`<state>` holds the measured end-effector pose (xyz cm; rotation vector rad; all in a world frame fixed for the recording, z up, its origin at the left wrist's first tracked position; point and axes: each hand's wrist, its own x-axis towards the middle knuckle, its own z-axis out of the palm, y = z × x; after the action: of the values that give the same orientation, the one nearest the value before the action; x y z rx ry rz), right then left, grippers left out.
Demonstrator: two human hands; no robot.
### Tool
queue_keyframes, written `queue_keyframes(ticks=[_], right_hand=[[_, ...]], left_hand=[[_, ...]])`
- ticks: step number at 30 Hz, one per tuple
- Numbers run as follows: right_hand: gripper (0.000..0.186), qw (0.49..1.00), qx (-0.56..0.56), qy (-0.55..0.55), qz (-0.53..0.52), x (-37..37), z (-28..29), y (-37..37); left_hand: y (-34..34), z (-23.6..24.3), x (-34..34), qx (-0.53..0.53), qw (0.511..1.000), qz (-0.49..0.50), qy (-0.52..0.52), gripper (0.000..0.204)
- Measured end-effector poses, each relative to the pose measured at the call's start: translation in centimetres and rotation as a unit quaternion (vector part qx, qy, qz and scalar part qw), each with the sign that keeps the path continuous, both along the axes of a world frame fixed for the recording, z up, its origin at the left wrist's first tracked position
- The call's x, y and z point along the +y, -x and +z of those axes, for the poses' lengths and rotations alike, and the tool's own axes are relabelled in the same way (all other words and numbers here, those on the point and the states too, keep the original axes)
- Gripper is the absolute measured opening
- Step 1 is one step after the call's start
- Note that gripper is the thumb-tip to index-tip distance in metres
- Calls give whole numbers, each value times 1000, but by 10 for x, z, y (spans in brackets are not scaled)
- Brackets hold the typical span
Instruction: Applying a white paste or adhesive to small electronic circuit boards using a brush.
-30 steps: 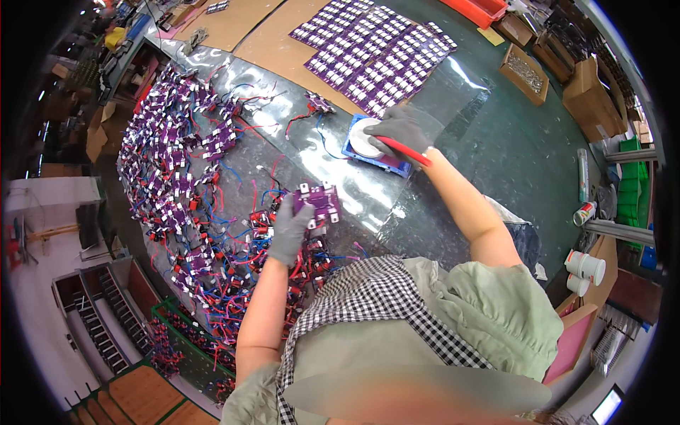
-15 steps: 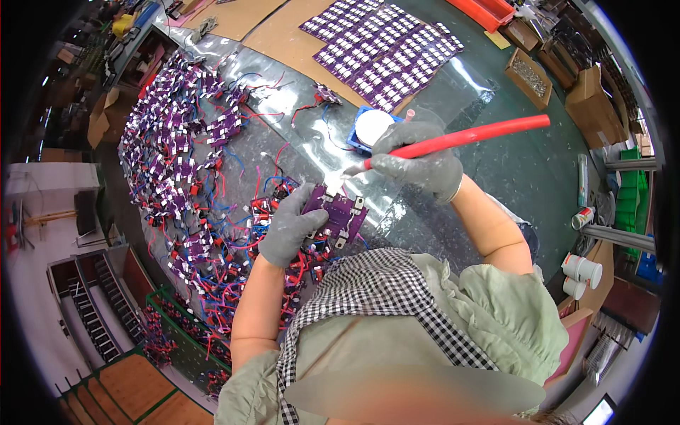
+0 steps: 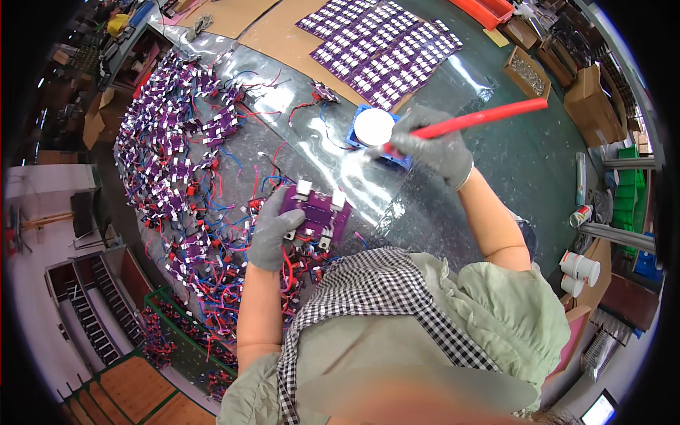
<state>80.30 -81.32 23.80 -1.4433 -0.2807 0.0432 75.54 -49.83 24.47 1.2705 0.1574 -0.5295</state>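
Purple board (image 3: 316, 215) held by one side, over the edge of the wired boards (image 3: 221, 126).
I see the gloved left hand (image 3: 271, 232) pinching the board's left end; the right hand (image 3: 440, 150) grips a red-handled tool (image 3: 489, 116), tip blurred near the white disc (image 3: 374, 127) on a blue tray (image 3: 404, 162). In my judgement, that one-sided pinch could let the board tilt or snag wires.

We see one purple rectangular circuit board with shiny tabs (image 3: 316, 214), held slightly tilted; toward its two o'clock, one long red-handled tool (image 3: 489, 117), clear of it, handle end pointing between two and three.
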Motion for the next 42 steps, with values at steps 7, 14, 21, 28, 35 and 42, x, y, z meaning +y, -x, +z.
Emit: queue_keyframes(ticks=[7,14,21,28,35,42], right_hand=[[12,848,-258,458,-63,-15,-87,-54],[20,891,-218,374,-137,1,-114,-46],[12,982,-44,81,-167,54,-4,28],[11,965,-210,120,-99,64,12,31],[13,976,-185,97,-65,69,20,40],[13,979,-179,101,-9,77,13,27]], left_hand=[[-24,-11,36,-82,948,105,289,49],[-26,-31,33,-267,955,130,-1,42],[-26,-8,-5,-218,958,138,124,73],[-14,8,-10,-231,956,123,133,74],[-21,2,-7,-258,945,156,131,72],[-34,2,-16,-280,936,165,139,69]])
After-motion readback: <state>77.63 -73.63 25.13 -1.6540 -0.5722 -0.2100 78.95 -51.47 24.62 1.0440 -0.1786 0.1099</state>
